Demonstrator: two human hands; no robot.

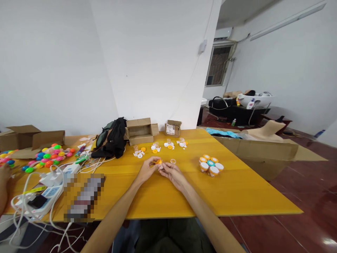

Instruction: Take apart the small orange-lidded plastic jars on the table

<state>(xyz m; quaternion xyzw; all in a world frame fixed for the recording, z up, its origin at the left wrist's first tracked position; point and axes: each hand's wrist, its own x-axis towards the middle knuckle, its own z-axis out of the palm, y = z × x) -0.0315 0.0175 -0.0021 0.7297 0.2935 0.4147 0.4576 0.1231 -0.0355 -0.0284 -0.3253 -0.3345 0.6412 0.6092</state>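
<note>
My left hand [148,170] pinches a small orange round piece [159,161], which looks like a jar lid, over the middle of the table. Close against it, my right hand [173,174] is closed with its fingertips on a small white piece [160,167]. The fingers partly cover both pieces. Just beyond the right hand stands a small clear open container [173,161]. To the right, several small clear jars [211,164] stand in a cluster, with orange, white and teal lids.
Piles of white and orange parts [139,153] lie along the back. Behind them are an open cardboard box [140,133], a smaller box [173,129] and a black bag [113,138]. At left are colourful balls [52,154], a power strip [56,188] and another person's hand [4,175].
</note>
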